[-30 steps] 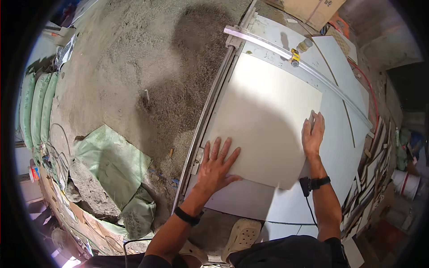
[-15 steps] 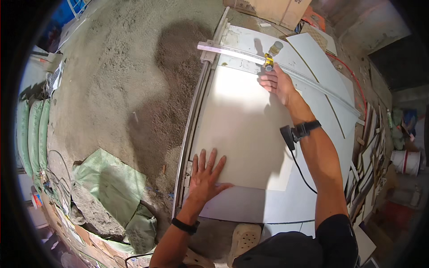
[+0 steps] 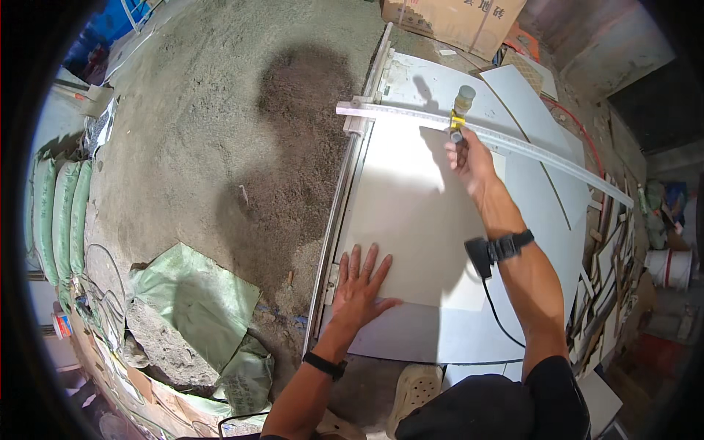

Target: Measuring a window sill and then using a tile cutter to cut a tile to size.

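Observation:
A beige square tile [image 3: 403, 220] lies on a white board [image 3: 539, 271] against a metal rail [image 3: 334, 205] on its left. My left hand [image 3: 359, 290] rests spread on the tile's lower left, fingers open. A white measuring bar [image 3: 554, 161] crosses the tile's far end from the rail. My right hand [image 3: 469, 158] is closed on a yellow-and-metal sliding head [image 3: 457, 120] on that bar, its lower part partly hidden by my fingers. Just beyond the head is a small grey-topped cylinder [image 3: 464, 99].
A cardboard box [image 3: 447, 22] sits beyond the board. Green sacks [image 3: 66, 220] stand at the left, near a green sheet [image 3: 191, 301] over rubble. Stacked tile offcuts [image 3: 601, 271], a red hose [image 3: 579, 128] and a white bucket [image 3: 667, 268] are at the right. Rough grey screed [image 3: 176, 132] lies left of the rail.
My right hand has left the tile's right edge, reached forward and closed on the sliding head. The bar has shifted slightly toward me. My left hand still lies spread on the tile.

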`<state>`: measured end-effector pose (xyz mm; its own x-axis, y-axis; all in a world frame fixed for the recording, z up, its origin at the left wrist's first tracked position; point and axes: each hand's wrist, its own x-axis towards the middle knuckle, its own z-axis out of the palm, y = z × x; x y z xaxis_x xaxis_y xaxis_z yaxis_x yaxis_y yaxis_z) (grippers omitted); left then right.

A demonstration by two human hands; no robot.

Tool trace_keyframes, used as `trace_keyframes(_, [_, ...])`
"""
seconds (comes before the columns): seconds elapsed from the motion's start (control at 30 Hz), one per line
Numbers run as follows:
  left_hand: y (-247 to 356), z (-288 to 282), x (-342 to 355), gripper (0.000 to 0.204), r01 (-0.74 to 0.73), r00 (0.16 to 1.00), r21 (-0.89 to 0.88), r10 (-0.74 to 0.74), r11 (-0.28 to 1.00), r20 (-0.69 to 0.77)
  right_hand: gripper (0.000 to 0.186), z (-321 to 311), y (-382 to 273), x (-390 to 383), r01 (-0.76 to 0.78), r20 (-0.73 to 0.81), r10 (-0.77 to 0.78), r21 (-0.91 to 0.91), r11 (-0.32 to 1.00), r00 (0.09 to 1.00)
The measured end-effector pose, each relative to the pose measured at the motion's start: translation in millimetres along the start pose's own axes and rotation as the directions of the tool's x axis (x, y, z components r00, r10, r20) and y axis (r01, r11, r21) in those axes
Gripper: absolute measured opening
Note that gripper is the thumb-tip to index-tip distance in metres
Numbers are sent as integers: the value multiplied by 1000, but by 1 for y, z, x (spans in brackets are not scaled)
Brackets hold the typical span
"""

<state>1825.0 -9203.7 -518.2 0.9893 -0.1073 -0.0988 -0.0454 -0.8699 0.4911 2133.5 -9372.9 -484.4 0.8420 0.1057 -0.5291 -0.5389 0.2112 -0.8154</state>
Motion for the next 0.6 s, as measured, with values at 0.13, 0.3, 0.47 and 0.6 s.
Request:
trace_keyframes(0.13, [-3, -2, -2, 94, -29, 999, 0, 29, 1000, -20, 30, 5, 12, -23, 19, -12, -19, 4, 1000, 1000])
trace_keyframes(0.3, [0, 4, 0, 93, -70, 998, 73, 70, 995, 8, 35, 2, 17, -24, 32, -44, -28, 77, 997, 999])
trace_keyframes(0.47, [-1, -2, -1, 93, -90, 996, 79, 91, 993, -14, 37, -1, 42, -59, -12, -78, 11, -12, 1000, 997])
trace_keyframes(0.6, [-7, -1, -5, 92, -107, 993, 67, 110, 992, -49, 33, -5, 73, -110, -111, -84, 109, -11, 994, 990])
